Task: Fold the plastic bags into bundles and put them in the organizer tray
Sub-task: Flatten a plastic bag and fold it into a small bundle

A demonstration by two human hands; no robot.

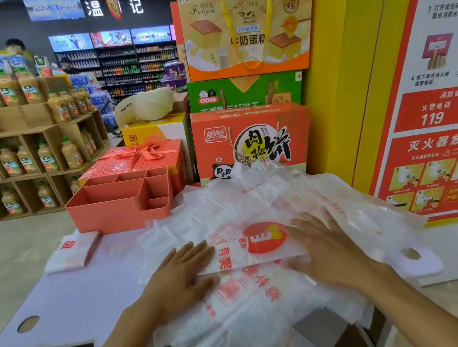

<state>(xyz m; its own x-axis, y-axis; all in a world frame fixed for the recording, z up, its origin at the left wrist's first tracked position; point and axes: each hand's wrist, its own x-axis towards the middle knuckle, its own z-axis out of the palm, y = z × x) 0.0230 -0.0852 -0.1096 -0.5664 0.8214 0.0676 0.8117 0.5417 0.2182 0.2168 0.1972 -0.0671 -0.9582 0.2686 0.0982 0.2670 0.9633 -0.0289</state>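
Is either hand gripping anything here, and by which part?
Nothing is gripped. The left hand presses flat on the left end of the folded plastic bag, and the right hand presses flat on its right end.

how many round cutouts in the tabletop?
2. One cutout near the front-left corner, one at the right edge past the right hand. Plastic bags cover much of the tabletop; more may be hidden.

Bags, one bundle and a tray on the desk (71, 298).
A loose heap of thin white bags (255, 199) with red print spreads from the centre to 3 o'clock and hangs over the near edge at 6. On top lies one bag (250, 248) folded into a flat strip. A folded bundle (71, 251) lies at 9 o'clock. The coral tray (116, 215), divided into compartments, stands upright at 11.
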